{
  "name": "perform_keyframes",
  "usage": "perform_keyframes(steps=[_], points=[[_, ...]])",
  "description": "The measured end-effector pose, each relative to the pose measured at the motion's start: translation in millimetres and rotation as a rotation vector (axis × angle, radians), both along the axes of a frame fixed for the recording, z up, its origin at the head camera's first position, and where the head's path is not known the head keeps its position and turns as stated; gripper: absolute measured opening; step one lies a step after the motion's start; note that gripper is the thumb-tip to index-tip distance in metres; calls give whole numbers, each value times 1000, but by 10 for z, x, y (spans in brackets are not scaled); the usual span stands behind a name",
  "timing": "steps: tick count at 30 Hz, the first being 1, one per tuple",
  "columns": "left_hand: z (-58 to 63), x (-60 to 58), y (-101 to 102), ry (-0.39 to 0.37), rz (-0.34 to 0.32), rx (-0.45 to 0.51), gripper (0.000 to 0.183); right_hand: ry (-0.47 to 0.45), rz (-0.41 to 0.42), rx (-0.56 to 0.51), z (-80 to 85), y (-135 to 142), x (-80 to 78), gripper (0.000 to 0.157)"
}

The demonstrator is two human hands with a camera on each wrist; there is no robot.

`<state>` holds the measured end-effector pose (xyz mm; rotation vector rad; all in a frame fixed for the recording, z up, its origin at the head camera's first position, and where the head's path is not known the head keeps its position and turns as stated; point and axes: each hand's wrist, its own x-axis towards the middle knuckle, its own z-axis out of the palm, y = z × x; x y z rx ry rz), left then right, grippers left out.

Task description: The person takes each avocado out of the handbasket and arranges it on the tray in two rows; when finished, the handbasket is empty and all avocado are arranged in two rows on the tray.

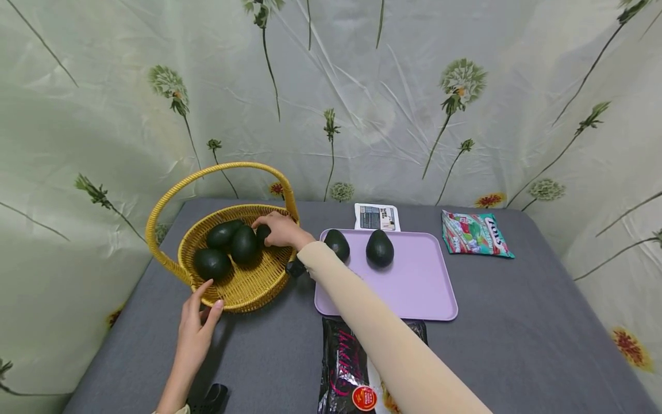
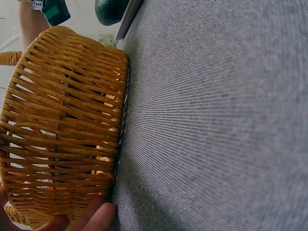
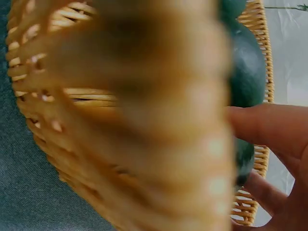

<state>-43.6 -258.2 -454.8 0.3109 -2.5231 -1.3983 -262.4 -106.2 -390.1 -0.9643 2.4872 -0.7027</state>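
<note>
Our cream fabric sleeve (image 1: 383,322) crosses the foreground to our right hand (image 1: 281,230), whose fingers grip one smooth dark-green avocado (image 1: 262,234) inside the round yellow wicker basket (image 1: 248,303), while our left hand (image 1: 195,330) holds its near rim. We judge the step in hand to be handling avocados singly, the next move calling for care around the hooped handle (image 1: 170,192). Beyond, a lilac rectangular tray (image 1: 414,287) bears two more avocados (image 1: 380,249) on our grey tabletop (image 1: 517,333), before pale dandelion-printed fabric (image 1: 372,86).

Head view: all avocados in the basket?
No, two avocados sit on the lilac tray, outside the wicker basket.
</note>
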Motion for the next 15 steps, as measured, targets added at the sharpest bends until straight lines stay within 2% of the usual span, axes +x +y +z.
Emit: perform_keyframes(steps=[5, 7, 11, 15], points=[[-4, -2, 3, -3, -3, 6, 55, -34, -39, 0, -24, 4, 51, 49], [-9, -5, 5, -2, -4, 8, 55, -18, -38, -3, -26, 19, 60, 48], [-12, -11, 2, -3, -2, 8, 54, 21, 4, -65, 11, 104, 74, 45], [-3, -8, -9, -10, 0, 6, 55, 27, 98, -200, 79, 254, 70, 45]])
